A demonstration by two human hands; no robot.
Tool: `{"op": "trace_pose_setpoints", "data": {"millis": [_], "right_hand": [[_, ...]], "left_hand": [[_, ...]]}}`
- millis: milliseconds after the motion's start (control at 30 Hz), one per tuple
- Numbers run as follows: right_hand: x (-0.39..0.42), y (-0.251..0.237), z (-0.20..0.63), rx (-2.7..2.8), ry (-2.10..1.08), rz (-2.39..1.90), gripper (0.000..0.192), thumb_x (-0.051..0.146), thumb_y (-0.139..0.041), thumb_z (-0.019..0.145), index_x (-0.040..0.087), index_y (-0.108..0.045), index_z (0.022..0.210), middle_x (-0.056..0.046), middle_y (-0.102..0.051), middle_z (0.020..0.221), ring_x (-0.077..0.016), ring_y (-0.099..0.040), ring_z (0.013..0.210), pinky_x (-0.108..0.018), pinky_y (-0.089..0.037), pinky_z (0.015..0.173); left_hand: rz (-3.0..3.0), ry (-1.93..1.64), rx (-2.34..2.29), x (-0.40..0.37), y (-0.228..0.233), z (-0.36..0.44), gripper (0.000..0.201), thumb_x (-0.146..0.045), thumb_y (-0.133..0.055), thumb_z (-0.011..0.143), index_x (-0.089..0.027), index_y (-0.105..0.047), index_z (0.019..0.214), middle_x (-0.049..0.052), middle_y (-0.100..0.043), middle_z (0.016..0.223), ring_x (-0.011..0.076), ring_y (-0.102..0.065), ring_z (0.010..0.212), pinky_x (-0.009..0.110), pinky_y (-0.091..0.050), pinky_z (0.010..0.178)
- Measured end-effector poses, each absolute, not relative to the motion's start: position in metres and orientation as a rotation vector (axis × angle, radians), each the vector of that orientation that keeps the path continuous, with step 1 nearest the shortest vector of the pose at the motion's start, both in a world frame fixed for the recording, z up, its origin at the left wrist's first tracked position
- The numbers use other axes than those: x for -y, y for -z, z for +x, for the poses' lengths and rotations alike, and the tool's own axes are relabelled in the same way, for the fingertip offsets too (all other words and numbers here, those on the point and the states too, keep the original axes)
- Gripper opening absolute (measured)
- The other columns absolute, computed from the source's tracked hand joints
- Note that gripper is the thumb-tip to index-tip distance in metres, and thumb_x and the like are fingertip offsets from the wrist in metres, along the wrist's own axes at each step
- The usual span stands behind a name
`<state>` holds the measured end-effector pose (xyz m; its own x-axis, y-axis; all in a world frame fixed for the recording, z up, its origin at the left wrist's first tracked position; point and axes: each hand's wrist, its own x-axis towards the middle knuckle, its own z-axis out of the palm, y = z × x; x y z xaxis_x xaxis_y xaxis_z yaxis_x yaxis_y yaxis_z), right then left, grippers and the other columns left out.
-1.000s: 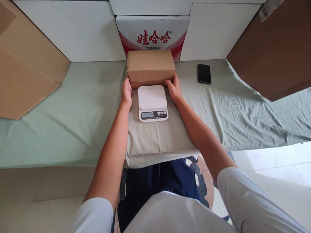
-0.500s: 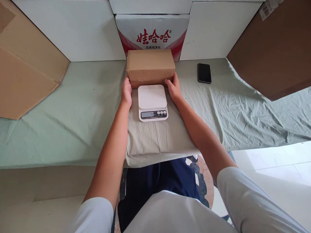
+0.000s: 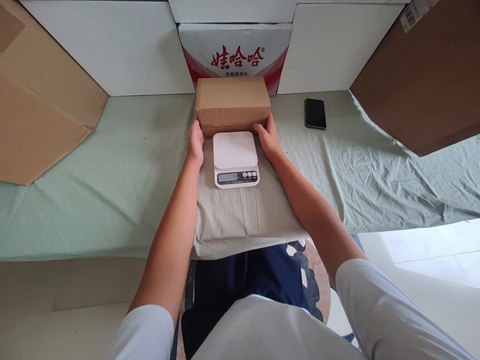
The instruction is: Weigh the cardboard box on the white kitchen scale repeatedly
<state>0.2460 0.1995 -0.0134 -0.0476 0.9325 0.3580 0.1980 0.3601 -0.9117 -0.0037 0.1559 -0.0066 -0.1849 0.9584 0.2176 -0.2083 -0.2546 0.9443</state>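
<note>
Both hands, left (image 3: 195, 142) and right (image 3: 267, 137), fingers clasping box (image 3: 232, 102) ends; loose grip might drop it onto scale (image 3: 235, 158).

Soft even daylight, sharp focus, bowed edges.
</note>
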Motion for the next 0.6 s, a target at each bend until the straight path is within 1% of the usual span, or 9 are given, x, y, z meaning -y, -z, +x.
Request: {"op": "trace_pose_setpoints", "data": {"millis": [67,167,233,300,433,500,600], "right_hand": [[-0.2,0.012,0.245,1.521,-0.833,-1.047,0.075,0.064,-0.059,0.081,0.027,-0.041,0.143,-0.009,-0.055,0.156,-0.0292,-0.045,0.151,-0.051,-0.033,0.134],[-0.199,0.008,0.243,1.525,-0.817,-1.017,0.081,0.072,-0.057,0.081,0.031,-0.037,0.148,-0.005,-0.048,0.163,-0.028,-0.039,0.156,-0.051,-0.03,0.136],[-0.197,0.003,0.241,1.527,-0.81,-0.994,0.085,0.075,-0.057,0.081,0.034,-0.034,0.151,-0.004,-0.044,0.165,-0.0278,-0.036,0.159,-0.052,-0.028,0.137],[-0.193,-0.005,0.239,1.537,-0.789,-0.975,0.089,0.076,-0.057,0.082,0.036,-0.028,0.156,-0.003,-0.043,0.165,-0.0289,-0.033,0.16,-0.054,-0.025,0.137],[-0.179,-0.024,0.238,1.57,-0.675,-0.954,0.09,0.08,-0.048,0.087,0.04,-0.017,0.162,-0.002,-0.04,0.166,-0.0293,-0.033,0.161,-0.055,-0.027,0.137],[-0.167,-0.033,0.24,1.589,-0.636,-0.926,0.089,0.081,-0.044,0.089,0.041,-0.015,0.163,-0.002,-0.038,0.167,-0.0295,-0.034,0.161,-0.055,-0.03,0.136],[-0.137,-0.043,0.246,1.626,-0.63,-0.898,0.09,0.083,-0.045,0.088,0.043,-0.016,0.163,-0.001,-0.038,0.167,-0.0315,-0.033,0.162,-0.056,-0.032,0.135]], "left_hand": [[1.113,-1.612,-1.042,-0.155,0.006,-0.004,0.049,-0.046,-0.058,0.079,-0.03,-0.068,0.124,0.002,-0.062,0.155,0.0237,-0.041,0.159,0.041,-0.029,0.133],[1.128,-1.63,-1.058,-0.155,0.002,-0.007,0.053,-0.049,-0.057,0.081,-0.03,-0.066,0.129,0.002,-0.059,0.156,0.0229,-0.033,0.163,0.039,-0.026,0.133],[1.159,-1.639,-1.058,-0.153,-0.002,-0.008,0.053,-0.053,-0.059,0.083,-0.029,-0.066,0.13,0.003,-0.059,0.155,0.0242,-0.028,0.165,0.038,-0.024,0.134],[1.191,-1.651,-1.058,-0.151,-0.008,-0.008,0.054,-0.056,-0.059,0.084,-0.029,-0.065,0.131,0.004,-0.059,0.154,0.0262,-0.027,0.165,0.04,-0.024,0.134],[1.261,-1.691,-1.06,-0.133,-0.027,-0.004,0.056,-0.058,-0.058,0.086,-0.032,-0.063,0.136,0.004,-0.059,0.153,0.0282,-0.035,0.162,0.041,-0.029,0.132],[1.299,-1.719,-1.05,-0.117,-0.037,-0.002,0.055,-0.059,-0.057,0.088,-0.033,-0.063,0.135,0.004,-0.061,0.15,0.0287,-0.04,0.159,0.04,-0.032,0.13],[1.336,-1.758,-1.007,-0.086,-0.047,-0.002,0.051,-0.059,-0.056,0.088,-0.032,-0.064,0.131,0.004,-0.065,0.144,0.0308,-0.047,0.153,0.042,-0.037,0.128]]}}
